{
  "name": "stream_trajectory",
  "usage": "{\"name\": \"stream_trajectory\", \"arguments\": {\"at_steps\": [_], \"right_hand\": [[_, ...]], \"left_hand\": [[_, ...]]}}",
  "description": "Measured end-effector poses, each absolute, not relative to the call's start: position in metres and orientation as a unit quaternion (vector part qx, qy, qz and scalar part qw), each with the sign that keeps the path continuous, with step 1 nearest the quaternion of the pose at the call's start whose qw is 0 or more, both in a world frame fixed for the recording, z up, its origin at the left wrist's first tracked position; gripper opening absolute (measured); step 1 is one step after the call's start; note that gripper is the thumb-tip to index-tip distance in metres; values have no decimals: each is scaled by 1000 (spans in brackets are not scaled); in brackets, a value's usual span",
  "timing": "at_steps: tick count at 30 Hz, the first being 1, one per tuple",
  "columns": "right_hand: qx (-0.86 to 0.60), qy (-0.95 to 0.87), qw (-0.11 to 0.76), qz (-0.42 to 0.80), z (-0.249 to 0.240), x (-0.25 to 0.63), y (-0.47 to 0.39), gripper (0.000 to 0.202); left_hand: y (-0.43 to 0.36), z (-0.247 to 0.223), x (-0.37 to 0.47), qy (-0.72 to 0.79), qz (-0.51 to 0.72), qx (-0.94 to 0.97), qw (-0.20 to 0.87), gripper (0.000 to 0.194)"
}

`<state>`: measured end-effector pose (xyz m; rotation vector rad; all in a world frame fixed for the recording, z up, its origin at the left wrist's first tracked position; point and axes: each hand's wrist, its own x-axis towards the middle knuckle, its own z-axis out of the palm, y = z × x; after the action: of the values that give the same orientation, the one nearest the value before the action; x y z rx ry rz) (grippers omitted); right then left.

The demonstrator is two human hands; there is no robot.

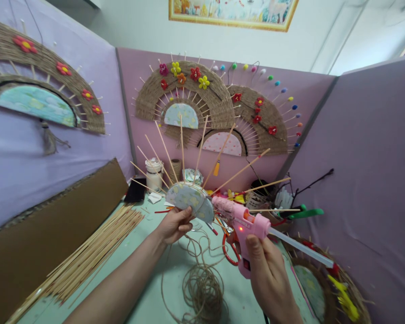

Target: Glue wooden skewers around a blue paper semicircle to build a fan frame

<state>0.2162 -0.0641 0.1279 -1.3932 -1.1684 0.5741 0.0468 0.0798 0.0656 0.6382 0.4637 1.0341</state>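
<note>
the bare left forearm [121, 279] slants up and inward from the bottom edge, its left hand [175, 226] pinching, thumb in front and fingers curled. the right hand [272, 265], lower and nearer, wraps in a firm grip, thumb raised, fingers partly hidden.

Two hands are showing: one left hand [176, 223] and one right hand [270, 267]. One half-round panel [185, 197] is carrying at least ten sticks [182, 148]. One glue gun [238, 218] is holding one glue stick [300, 247]. Three woven fans [147, 96] are hanging; four red flowers [63, 68] are decorating the leftmost, six mixed flowers [204, 82] the middle one.
</note>
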Motion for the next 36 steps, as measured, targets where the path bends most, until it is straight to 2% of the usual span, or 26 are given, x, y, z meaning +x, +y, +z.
{"name": "stream_trajectory", "arguments": {"at_steps": [6,19,36], "right_hand": [[-597,-519,559,248,130,218,-64,61],[-593,-496,577,263,129,216,-64,58],[-602,-516,554,252,123,224,-60,61]], "left_hand": [[80,67,46,203,486,312,791,40],[81,70,43,198,491,304,792,43],[83,70,40,199,504,284,791,45]]}}
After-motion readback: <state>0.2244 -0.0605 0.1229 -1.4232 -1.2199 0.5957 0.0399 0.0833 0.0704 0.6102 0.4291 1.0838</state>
